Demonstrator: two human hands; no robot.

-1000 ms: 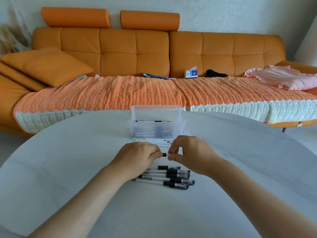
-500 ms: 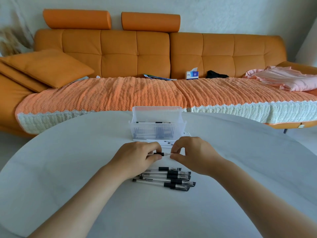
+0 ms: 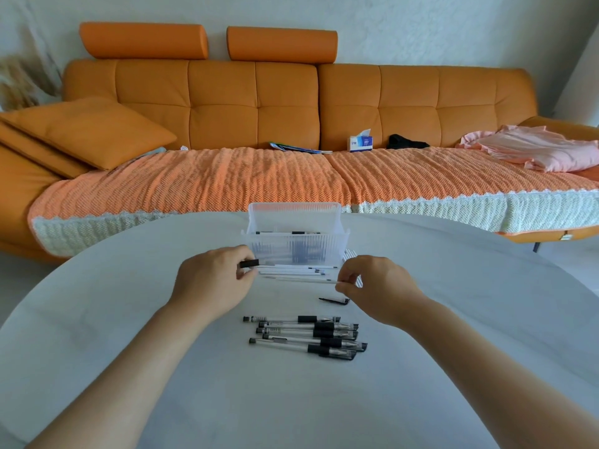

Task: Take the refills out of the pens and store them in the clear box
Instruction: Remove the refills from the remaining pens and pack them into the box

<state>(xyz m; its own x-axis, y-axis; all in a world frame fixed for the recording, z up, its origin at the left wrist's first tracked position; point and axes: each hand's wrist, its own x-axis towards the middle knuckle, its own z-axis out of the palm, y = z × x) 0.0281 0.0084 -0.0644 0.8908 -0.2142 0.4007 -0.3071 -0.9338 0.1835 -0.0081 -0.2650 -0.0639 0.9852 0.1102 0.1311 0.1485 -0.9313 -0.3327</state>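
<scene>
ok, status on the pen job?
Both busy: left hand grips black pen part; right hand pinches thin white refill. Open clear box just beyond; loose refills lie before it.

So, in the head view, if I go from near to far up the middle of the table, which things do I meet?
Nearest, the pile of pens → loose black cap → white refills → clear box → orange sofa.

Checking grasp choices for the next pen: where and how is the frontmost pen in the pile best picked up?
Probably take the frontmost pen by its clear barrel, left of the black grip sleeve, coming from above on the near side. It lies flat and crosswise, with bare table in front and the other pens crowding behind.
</scene>
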